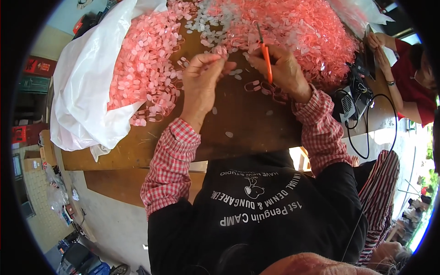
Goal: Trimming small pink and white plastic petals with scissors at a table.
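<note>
My left hand [201, 80] is closed in a pinch on a small pink plastic piece [221, 50] at its fingertips. To the right, my right hand [285, 68] is wrapped around orange-handled scissors [266, 64], whose dark, narrow tip points away from me. Beyond my hands lies a large heap of shiny pink plastic pieces [307, 36], some with thin loops. Another pink pile [145, 59], paler with many oval tabs, spills from a white plastic sack [87, 87] on the left. Pale, clear oval bits [206, 25] lie between the two piles.
Loose pieces dot the brown tabletop [247, 133] near its front edge. A black device with cables [350, 103] sits at the table's right. Beyond it, a person in red [415, 82] works with both hands [378, 50]. Someone's striped trousers [381, 192] show at the lower right.
</note>
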Demonstrator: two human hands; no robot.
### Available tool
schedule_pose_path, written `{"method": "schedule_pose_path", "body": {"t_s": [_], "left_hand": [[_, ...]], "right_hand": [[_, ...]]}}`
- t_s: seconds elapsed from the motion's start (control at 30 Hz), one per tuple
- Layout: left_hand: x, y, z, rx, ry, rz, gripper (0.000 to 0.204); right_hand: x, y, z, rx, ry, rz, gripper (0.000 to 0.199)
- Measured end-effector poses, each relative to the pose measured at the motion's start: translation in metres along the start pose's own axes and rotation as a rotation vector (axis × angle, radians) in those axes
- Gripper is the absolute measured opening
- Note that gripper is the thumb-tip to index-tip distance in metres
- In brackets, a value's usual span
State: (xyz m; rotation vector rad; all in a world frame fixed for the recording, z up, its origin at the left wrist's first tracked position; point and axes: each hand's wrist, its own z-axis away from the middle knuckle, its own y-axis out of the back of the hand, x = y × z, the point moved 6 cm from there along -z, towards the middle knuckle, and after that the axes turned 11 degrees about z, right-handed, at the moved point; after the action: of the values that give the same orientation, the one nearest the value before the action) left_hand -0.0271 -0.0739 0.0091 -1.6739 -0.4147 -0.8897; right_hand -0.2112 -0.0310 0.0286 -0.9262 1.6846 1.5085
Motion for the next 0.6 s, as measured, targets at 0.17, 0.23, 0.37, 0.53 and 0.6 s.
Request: {"method": "schedule_pose_path", "body": {"t_s": [0.17,0.23,0.37,0.53,0.6], "left_hand": [[0.021,-0.004,-0.002,-0.076,-0.158,-0.711,0.014],[0.027,-0.033,0.008,-0.322,-0.656,-1.150,0.029],[0.004,-0.059,0.022,-0.477,-0.573,-1.583,0.032],[-0.016,-0.066,0.027,-0.638,-0.587,-1.576,0.025],[-0.014,-0.062,0.025,-0.563,-0.537,-1.508,0.018]], "right_hand": [[0.004,0.024,-0.004,0.165,0.040,0.373,0.021],[-0.003,0.028,-0.001,0.236,0.140,0.505,0.025],[-0.011,0.034,0.004,0.345,0.333,0.741,0.033],[-0.017,0.037,0.006,0.282,0.229,0.561,0.034],[-0.015,0.038,0.006,0.269,0.203,0.440,0.034]]}}
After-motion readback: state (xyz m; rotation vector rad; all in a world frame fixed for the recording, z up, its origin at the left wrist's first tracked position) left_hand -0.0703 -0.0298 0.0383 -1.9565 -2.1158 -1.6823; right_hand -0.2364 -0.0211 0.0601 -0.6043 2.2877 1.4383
